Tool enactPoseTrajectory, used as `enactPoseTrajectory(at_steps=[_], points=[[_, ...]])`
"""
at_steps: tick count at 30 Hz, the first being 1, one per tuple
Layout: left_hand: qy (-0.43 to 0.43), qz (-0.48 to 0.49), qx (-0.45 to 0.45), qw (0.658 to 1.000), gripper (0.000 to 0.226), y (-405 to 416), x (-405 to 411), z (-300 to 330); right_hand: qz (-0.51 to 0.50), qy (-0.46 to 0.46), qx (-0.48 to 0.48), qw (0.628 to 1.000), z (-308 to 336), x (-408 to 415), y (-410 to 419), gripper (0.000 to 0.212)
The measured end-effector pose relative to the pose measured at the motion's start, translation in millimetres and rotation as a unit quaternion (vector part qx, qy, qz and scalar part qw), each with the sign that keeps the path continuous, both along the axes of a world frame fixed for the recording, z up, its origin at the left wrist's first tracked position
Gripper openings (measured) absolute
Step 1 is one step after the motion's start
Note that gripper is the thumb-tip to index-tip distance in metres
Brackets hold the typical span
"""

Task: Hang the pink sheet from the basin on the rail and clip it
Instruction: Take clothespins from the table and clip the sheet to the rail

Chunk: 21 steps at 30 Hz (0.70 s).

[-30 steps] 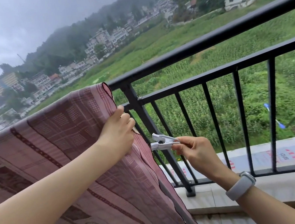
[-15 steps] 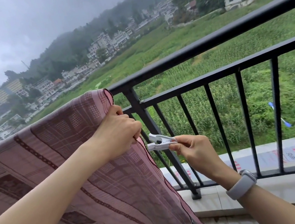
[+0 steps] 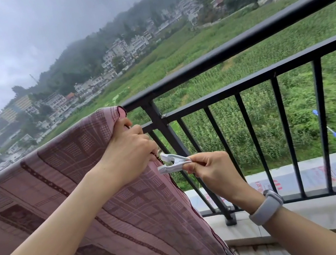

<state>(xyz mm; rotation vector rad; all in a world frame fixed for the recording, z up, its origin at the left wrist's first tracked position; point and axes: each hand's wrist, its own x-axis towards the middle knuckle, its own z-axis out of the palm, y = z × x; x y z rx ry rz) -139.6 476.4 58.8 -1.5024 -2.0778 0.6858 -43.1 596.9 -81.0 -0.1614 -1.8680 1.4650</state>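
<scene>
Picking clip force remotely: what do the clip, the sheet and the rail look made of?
Clip: looks like moulded white plastic, smooth and matte, with ridged jaw tips. Pink sheet: thin woven cloth, probably cotton or a blend; it drapes softly and shows a printed check pattern. Rail: appears to be metal, painted black with a slight sheen.

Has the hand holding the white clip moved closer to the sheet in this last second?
Barely. The right hand and its clip stay just right of the black railing post; the clip's jaws now sit beside the pink sheet's edge.

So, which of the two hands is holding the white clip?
The right hand, the one with the grey wristband, pinches the white clip; the left hand grips the pink sheet edge instead.
</scene>
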Motion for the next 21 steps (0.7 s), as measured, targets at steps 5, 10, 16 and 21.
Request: enactPoseTrajectory(at_steps=[5, 10, 16, 21], points=[[0.022, -0.047, 0.017, 0.998, 0.015, -3.9, 2.2, -0.2, 0.014, -0.008, 0.027, 1.000, 4.7, -8.4, -2.4, 0.011], [0.052, -0.080, 0.016, 0.995, 0.009, -2.3, 4.6, 1.3, 0.014, -0.020, 0.046, 0.999, 10.0, -16.7, -2.8, 0.015], [0.075, -0.081, 0.008, 0.994, 0.011, -1.0, 8.0, 0.3, 0.009, -0.027, 0.069, 0.997, 16.7, -17.5, 0.4, 0.014], [0.093, -0.084, 0.008, 0.992, 0.012, -2.0, 9.1, -1.0, 0.042, -0.053, 0.115, 0.991, 19.7, -17.8, -1.3, 0.021]])
